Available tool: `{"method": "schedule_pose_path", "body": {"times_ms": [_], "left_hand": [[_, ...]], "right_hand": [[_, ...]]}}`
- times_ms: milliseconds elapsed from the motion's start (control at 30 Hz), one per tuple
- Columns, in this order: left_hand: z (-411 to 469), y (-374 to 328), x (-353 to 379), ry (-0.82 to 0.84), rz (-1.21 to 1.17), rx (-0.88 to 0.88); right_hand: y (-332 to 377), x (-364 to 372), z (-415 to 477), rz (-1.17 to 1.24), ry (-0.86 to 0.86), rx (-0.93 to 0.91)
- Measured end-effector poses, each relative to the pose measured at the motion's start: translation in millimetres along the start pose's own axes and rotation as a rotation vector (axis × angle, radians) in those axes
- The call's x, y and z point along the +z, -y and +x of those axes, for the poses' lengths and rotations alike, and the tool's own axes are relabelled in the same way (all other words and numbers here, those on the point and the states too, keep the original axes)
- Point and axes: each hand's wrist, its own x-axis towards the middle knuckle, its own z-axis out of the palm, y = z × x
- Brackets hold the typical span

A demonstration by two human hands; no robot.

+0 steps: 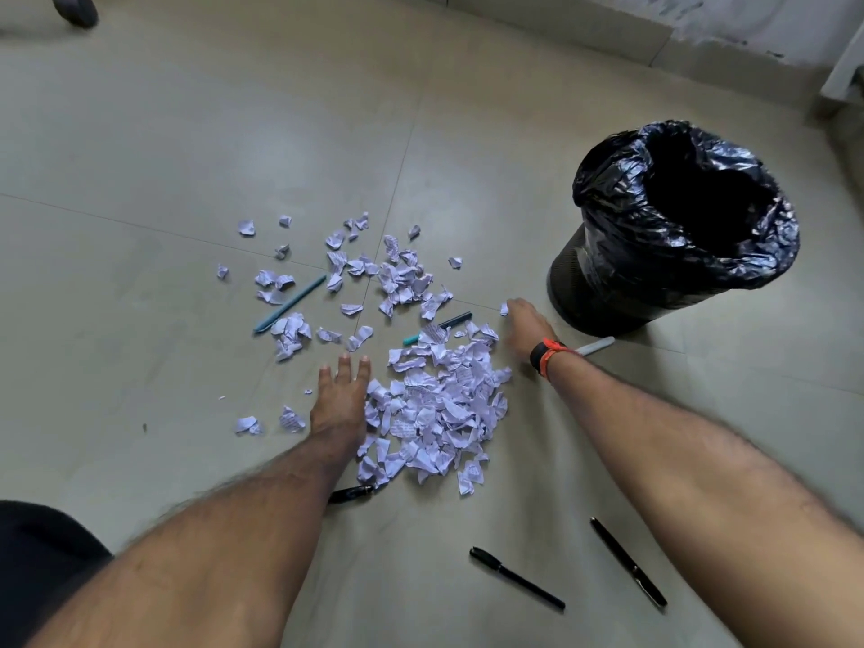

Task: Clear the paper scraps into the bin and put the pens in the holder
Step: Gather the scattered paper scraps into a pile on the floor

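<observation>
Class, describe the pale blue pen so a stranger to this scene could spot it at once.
Start at the bin with the black liner, on the right. Go left across the paper scraps to their far-left fringe. There a pen lies slanted, the only one that is pale blue all over.

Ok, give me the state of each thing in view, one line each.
Bin: upright, mouth open.
Paper scraps: floor, mostly heaped, some scattered.
Left hand: flat, fingers straight, beside heap.
Right hand: at a stray scrap, grip unclear.
Blue pen: lying among scattered scraps.
Teal-tipped pen: partly under scraps.
White pen: partly hidden behind right wrist.
Short black pen: partly under left forearm.
Two black pens: lying clear of heap.
</observation>
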Motion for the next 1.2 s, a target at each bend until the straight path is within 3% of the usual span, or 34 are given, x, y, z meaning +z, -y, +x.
{"method": "schedule_pose_path", "body": {"times_ms": [133,367,567,733,833,1000,1100,1200], "left_hand": [[-1.6,0.4,0.1,0.009,-0.009,-0.009],[-4.3,-1.5,-2.4,0.008,-0.006,-0.018],[-4.5,-2.1,-4.5,0.019,-0.021,-0.033],[-7.5,-2.7,-6.9,0.03,-0.029,-0.033],[-6.5,-3.1,-6.7,0.021,-0.031,-0.032],[-5.0,-1.5,-3.6,0.006,-0.03,-0.035],[-4.7,-1.7,-2.5,-0.003,-0.037,-0.035],[-5.4,-2.2,-3.5,0.0,-0.047,-0.035]], "right_hand": [[2.9,25.1,-19.1,-0.013,-0.048,-0.055],[16.4,32.3,-34.0,0.171,-0.273,0.046],[45.5,43.6,-36.6,0.122,-0.159,-0.078],[52.8,58.4,-59.3,0.108,-0.196,-0.066],[61.4,56.3,-51.5,0.079,-0.202,-0.191],[69.2,64.8,-58.9,-0.083,-0.043,-0.358],[60.5,75.8,-74.5,-0.149,-0.083,-0.402],[57.8,72.6,-75.2,-0.06,-0.195,-0.386]]}}
